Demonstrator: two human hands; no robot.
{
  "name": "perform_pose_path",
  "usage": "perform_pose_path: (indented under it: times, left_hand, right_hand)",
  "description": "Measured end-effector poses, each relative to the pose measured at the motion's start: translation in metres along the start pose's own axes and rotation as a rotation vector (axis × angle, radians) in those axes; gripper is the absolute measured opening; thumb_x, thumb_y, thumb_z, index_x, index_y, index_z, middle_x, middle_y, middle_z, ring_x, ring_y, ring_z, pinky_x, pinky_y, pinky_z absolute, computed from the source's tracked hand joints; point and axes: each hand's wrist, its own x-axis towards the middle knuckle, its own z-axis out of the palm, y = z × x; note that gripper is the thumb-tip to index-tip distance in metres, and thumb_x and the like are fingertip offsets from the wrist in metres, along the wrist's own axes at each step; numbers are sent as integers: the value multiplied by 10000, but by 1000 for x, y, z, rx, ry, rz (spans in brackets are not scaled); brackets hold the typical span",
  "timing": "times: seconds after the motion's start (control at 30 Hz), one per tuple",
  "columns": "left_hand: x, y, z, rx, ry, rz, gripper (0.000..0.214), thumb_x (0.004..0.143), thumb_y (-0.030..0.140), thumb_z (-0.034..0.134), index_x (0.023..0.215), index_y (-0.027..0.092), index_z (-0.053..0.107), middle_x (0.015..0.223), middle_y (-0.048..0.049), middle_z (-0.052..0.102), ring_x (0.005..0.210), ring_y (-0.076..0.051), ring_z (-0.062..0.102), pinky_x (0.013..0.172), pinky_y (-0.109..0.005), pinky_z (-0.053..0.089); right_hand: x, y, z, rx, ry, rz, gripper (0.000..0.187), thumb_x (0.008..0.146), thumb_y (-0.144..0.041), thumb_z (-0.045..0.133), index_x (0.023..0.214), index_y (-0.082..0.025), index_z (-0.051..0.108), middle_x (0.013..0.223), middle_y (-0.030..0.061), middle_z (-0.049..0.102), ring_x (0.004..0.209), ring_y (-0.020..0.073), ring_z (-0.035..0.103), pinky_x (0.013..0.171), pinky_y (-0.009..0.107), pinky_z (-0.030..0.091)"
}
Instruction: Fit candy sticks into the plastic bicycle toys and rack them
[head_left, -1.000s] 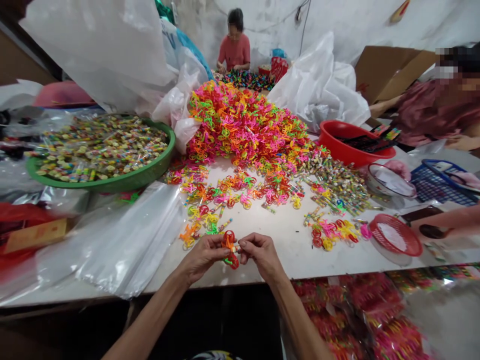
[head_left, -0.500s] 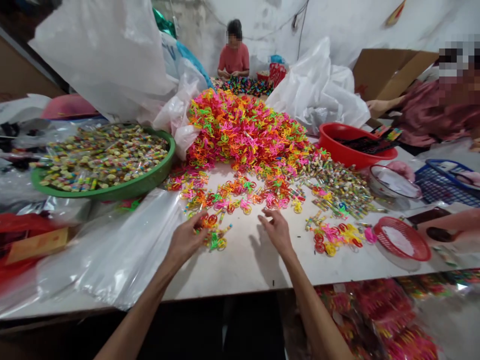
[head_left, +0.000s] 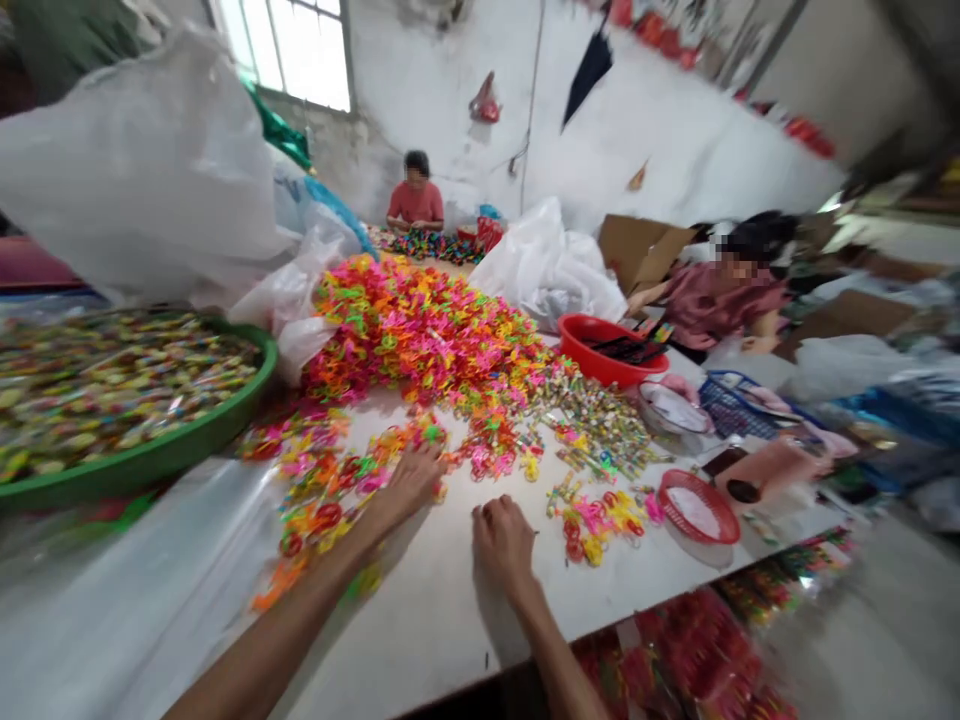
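Observation:
My left hand (head_left: pixel 409 485) reaches forward over the white table (head_left: pixel 442 620), its fingers stretched onto a row of small bright plastic toys (head_left: pixel 330 490). My right hand (head_left: pixel 502 540) rests on bare table beside it, fingers curled under; what they hold, if anything, is hidden. Behind the rows rises a big heap of pink, orange and green plastic toys (head_left: pixel 427 330). A small cluster of toys (head_left: pixel 592 515) lies right of my right hand. Thin wrapped candy sticks (head_left: pixel 600 420) are spread beyond it.
A green basin (head_left: pixel 187 450) of wrapped sweets stands at left, clear plastic bags (head_left: pixel 112 600) in front of it. At right are a red basin (head_left: pixel 585 345), a small red basket (head_left: pixel 697 510) and a blue basket (head_left: pixel 731 410). One person (head_left: pixel 415 200) sits far back, another (head_left: pixel 720 295) at right.
Both hands left the toy held between them and went out to the table. The left moved onto the toy rows; the right curled its fingers. The view swung up and right.

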Motion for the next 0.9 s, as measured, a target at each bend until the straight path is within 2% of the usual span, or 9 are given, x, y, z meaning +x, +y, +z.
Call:
perform_pose_path:
  times: [0.07,0.1,0.17,0.27,0.37,0.47,0.6,0.73,0.9]
  left_hand:
    - [-4,4,1,-15,44,29,215,672,24,502,775,178,611,1018,-110,619,1011,-263,511,901,-417,302]
    - [-7,7,2,-70,65,0,208,681,45,510,803,188,602,951,-88,630,958,-246,535,878,-395,325]
    - [-17,13,5,-266,104,-144,187,682,153,577,864,197,580,758,-34,617,754,-214,567,731,-337,390]
    - [-41,24,12,-771,140,-397,374,630,313,670,966,191,559,571,39,530,540,-159,521,544,-264,371]
    - [-67,32,24,-1288,76,-606,487,517,373,758,928,170,592,551,23,565,495,-137,519,510,-252,372]
    - [-86,36,32,-1549,147,-706,489,417,322,817,853,179,648,663,-36,659,551,-139,562,522,-243,383]
    - [-102,50,14,-1642,116,-739,249,462,243,805,645,148,666,561,-17,627,500,-97,524,504,-217,368]
    - [-108,61,-13,-1719,10,-731,227,523,209,783,702,113,682,666,-50,656,615,-121,577,607,-236,426]
    - [-113,60,-22,-1814,88,-768,218,544,167,773,727,119,666,678,-22,649,611,-99,569,618,-234,452]
  right_hand:
    - [-3,2,2,265,38,76,202,816,-331,464,685,-195,533,700,35,569,668,158,527,604,256,362]
    - [-3,2,3,429,19,125,211,804,-362,478,679,-197,521,650,18,552,605,147,513,565,251,366]
    - [-1,-2,4,759,-71,232,268,759,-454,523,692,-194,518,568,-15,512,470,116,455,467,235,351]
    - [-3,-12,3,1067,-188,357,407,652,-560,608,754,-170,555,519,-34,500,343,72,363,357,210,279]
    - [-10,-18,1,1152,-270,372,435,586,-553,677,723,-148,594,499,-26,515,309,51,342,333,197,225]
    - [-16,-18,1,1215,-399,351,417,544,-533,712,649,-140,620,463,-31,488,304,47,337,336,200,208]
    - [-28,-29,-13,1331,-464,360,325,602,-453,700,631,-140,618,450,-41,459,351,46,337,367,195,223]
    - [-33,-47,-38,1375,-572,339,206,647,-326,690,634,-144,595,456,-49,460,384,49,365,395,192,245]
    - [-29,-50,-43,1392,-511,384,186,653,-307,685,680,-149,590,534,-35,541,389,46,401,399,189,282]
